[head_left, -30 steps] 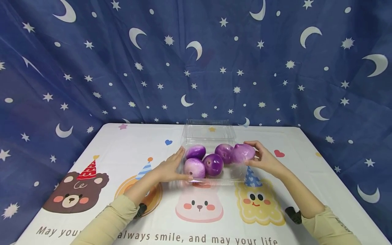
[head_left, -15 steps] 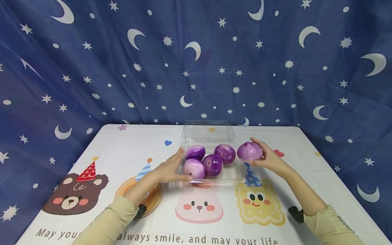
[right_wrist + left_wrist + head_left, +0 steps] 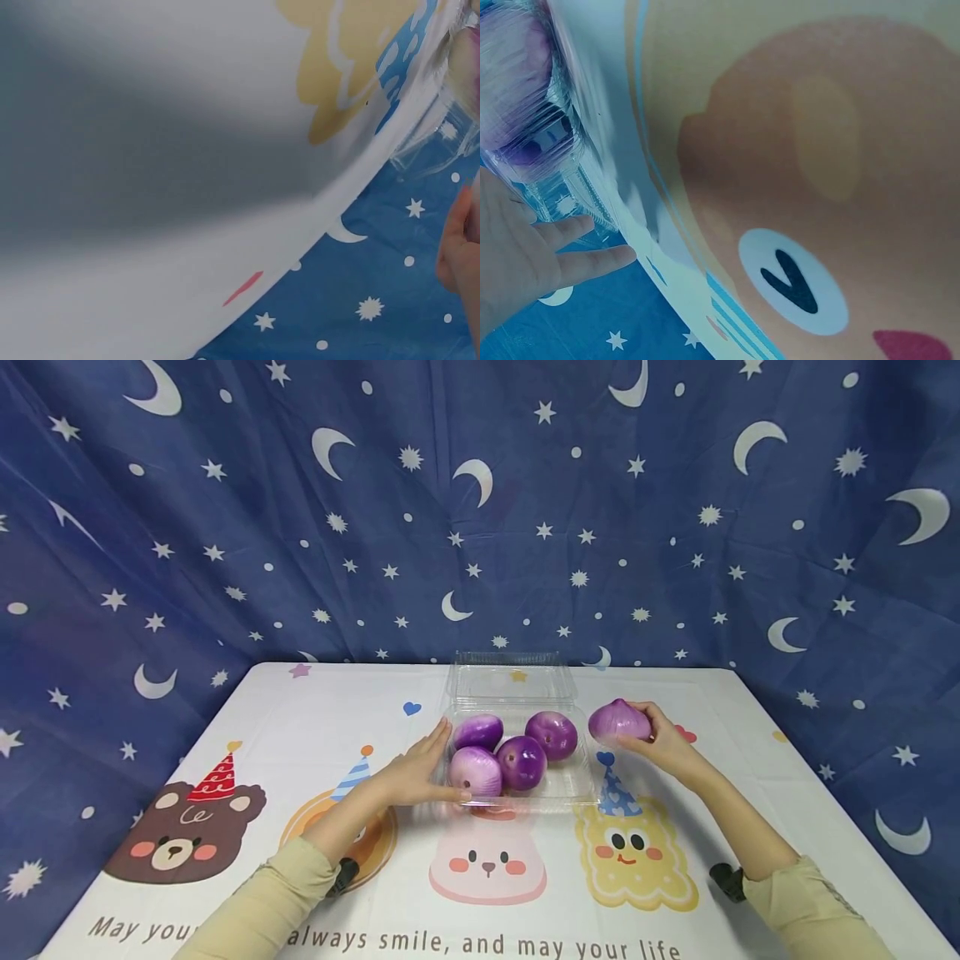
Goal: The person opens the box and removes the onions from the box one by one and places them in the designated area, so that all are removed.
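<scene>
In the head view a clear plastic box [image 3: 567, 787] with its lid folded back holds several purple onions, among them one at the front left [image 3: 476, 771] and one at the right [image 3: 551, 736]. The left hand [image 3: 415, 775] rests against the box's left side, fingers and thumb extended; the left wrist view shows this hand [image 3: 525, 251] beside the box. Just off the box's right edge, the right hand [image 3: 665, 746] holds another onion [image 3: 618, 722], pointed top upward. At the right wrist view's edge the right hand [image 3: 461, 255] is partly cut off.
The box's clear lid [image 3: 512, 683] lies behind it. A white tablecloth [image 3: 345, 693] with cartoon figures and lettering covers the table, and a blue curtain [image 3: 525, 493] with moons and stars hangs behind.
The right hand has moved the onion rightward, from over the box to beyond its right edge, and the onion has turned pointed end up. The left hand has stayed at the box.
</scene>
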Available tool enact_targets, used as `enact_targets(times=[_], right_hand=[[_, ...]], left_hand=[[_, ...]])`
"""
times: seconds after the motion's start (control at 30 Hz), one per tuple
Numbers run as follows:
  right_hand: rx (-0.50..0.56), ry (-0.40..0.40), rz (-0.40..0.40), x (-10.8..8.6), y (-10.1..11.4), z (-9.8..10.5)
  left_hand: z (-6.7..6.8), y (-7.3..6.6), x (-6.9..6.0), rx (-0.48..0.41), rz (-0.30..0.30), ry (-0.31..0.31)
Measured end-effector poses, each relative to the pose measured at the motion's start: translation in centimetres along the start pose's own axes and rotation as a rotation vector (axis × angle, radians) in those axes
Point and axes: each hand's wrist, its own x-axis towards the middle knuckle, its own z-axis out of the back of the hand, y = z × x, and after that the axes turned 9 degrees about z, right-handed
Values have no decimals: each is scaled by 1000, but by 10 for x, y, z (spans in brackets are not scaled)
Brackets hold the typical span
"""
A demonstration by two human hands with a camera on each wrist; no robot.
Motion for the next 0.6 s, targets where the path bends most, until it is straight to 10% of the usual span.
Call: enact_targets(times=[0.6], right_hand=[[-76, -97, -31, 20, -25, 2]], left_hand=[[-2, 5, 3, -71, -50, 30]])
